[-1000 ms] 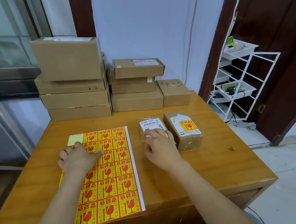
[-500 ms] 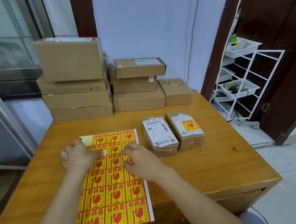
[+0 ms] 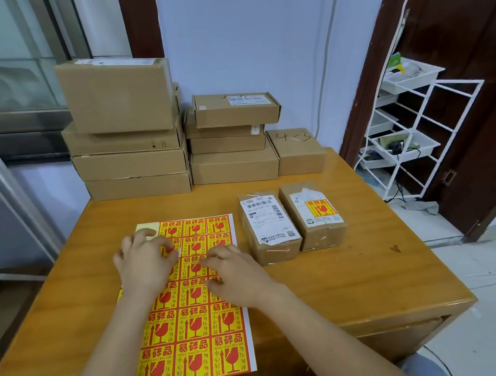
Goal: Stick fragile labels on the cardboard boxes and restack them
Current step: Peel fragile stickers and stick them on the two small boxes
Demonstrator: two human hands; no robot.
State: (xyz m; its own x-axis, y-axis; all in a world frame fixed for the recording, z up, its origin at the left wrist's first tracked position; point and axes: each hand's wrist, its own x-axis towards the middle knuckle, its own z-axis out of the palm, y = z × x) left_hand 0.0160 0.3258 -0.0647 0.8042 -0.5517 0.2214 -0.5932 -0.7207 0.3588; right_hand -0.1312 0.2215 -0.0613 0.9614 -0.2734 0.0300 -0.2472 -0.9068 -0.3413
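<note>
A sheet of yellow-and-red fragile labels point(image 3: 195, 324) lies on the wooden table point(image 3: 363, 283) in front of me. My left hand point(image 3: 145, 264) is over the sheet's upper left, thumb and forefinger pinching the edge of one label. My right hand point(image 3: 236, 276) rests on the sheet's right side with its fingers spread flat. Right of the sheet stand two small cardboard boxes side by side. The nearer box point(image 3: 269, 227) has only a white shipping label, and the other box point(image 3: 318, 213) bears a fragile label.
Along the wall at the table's back stand a tall stack of flat boxes point(image 3: 133, 162), a lower stack point(image 3: 231, 145) and a single box marked 4-3 point(image 3: 297, 153). A white wire rack point(image 3: 407, 135) stands by the dark door on the right.
My right hand left the small box with the shipping label and came down on the label sheet. My left hand's fingers closed on a label near the sheet's upper left.
</note>
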